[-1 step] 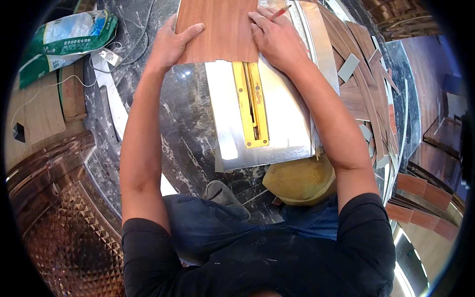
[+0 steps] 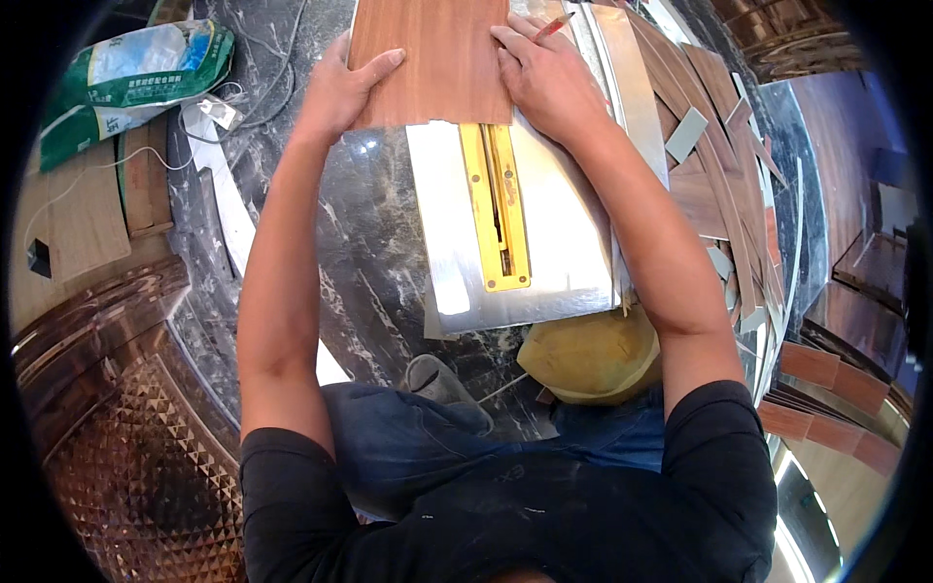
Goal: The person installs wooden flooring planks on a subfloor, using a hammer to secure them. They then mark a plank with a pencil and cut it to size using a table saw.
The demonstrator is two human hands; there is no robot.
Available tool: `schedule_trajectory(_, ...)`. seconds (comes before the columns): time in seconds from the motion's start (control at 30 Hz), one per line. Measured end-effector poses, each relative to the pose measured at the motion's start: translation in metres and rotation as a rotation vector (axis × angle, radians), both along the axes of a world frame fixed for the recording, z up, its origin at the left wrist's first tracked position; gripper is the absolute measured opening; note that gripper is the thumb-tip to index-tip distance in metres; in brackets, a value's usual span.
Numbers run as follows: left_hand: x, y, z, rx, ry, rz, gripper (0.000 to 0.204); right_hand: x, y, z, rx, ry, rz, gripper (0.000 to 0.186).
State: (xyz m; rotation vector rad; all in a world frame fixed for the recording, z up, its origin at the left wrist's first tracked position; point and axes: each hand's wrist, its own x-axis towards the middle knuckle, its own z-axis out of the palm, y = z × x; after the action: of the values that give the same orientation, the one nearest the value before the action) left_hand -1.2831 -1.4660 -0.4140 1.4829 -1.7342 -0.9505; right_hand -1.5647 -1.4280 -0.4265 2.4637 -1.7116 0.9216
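Observation:
A reddish-brown wood-grain board [image 2: 432,68] lies over the far end of a shiny metal saw table [image 2: 573,262]. My left hand [image 2: 338,89] grips the board's left edge, its thumb on top and its other fingers out of sight. At the opposite edge, my right hand [image 2: 554,83] bends its fingertips against the board, with a red pencil [image 2: 552,28] tucked between its fingers. Nearer me, a yellow insert [image 2: 507,262] with a long slot shows past the board's ragged near edge. Whatever lies under the board is hidden.
A metal rail [image 2: 604,58] runs along the table's right side. Beyond it lie several wood offcuts [image 2: 719,117]. A green-and-white bag [image 2: 146,83] and a grey cable [image 2: 282,83] are at the far left. Below the table sits a yellowish rounded object [image 2: 588,360], close to my legs.

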Motion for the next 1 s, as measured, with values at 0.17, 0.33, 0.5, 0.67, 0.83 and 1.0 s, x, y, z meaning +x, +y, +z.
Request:
schedule_trajectory(0.17,-0.002,0.006,-0.002,0.012,-0.027,0.048,0.076,-0.001,-0.002,0.004,0.003,0.036,0.028,0.036)
schedule_trajectory(0.33,-0.013,0.016,0.003,0.051,0.0,0.105,0.072,-0.005,0.0,0.007,0.003,0.047,0.026,0.037)
schedule_trajectory(0.5,-0.024,0.026,0.008,0.047,-0.008,0.142,0.07,-0.012,-0.002,0.007,-0.015,0.068,0.046,0.038)
schedule_trajectory(0.67,-0.034,0.032,-0.003,0.037,0.132,0.196,0.07,-0.018,-0.005,0.011,0.032,-0.101,0.15,0.036)
schedule_trajectory(0.83,-0.033,0.031,-0.009,0.014,0.134,0.195,0.067,-0.021,-0.007,0.014,0.054,-0.12,0.178,0.036)
schedule_trajectory(1.0,-0.03,0.029,0.0,0.055,0.077,0.146,0.065,-0.017,0.0,0.016,0.077,-0.089,0.117,0.035)
